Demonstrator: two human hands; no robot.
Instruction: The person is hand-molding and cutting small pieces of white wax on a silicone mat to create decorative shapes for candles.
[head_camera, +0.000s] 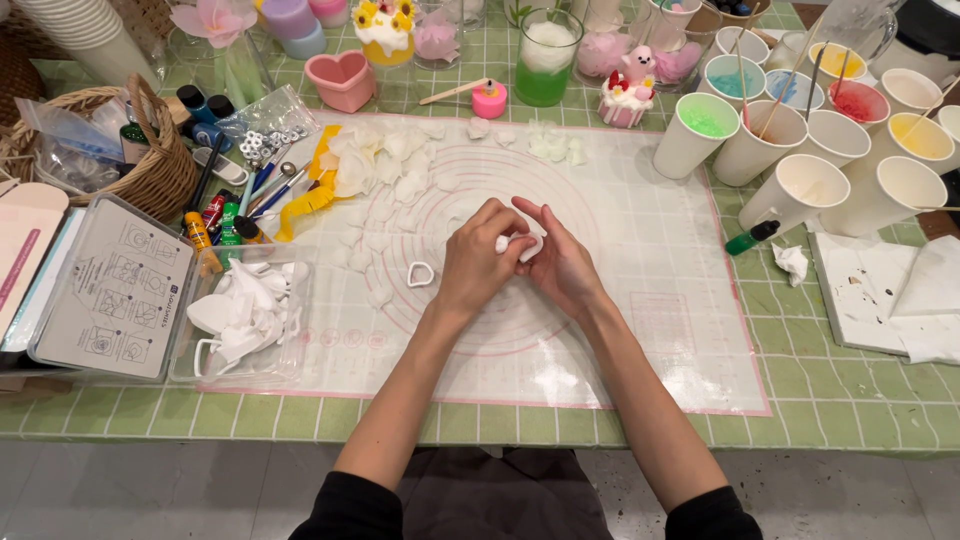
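Head view: white clay piece (503, 243) pinched between left hand (478, 262) and right hand (556, 262), both gripping.

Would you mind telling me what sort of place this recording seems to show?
Probably a craft or hobby workspace. Both hands shape white clay over a silicone work mat, paper cups of coloured paste stand at the right, and a clear box of white cutters sits at the left.
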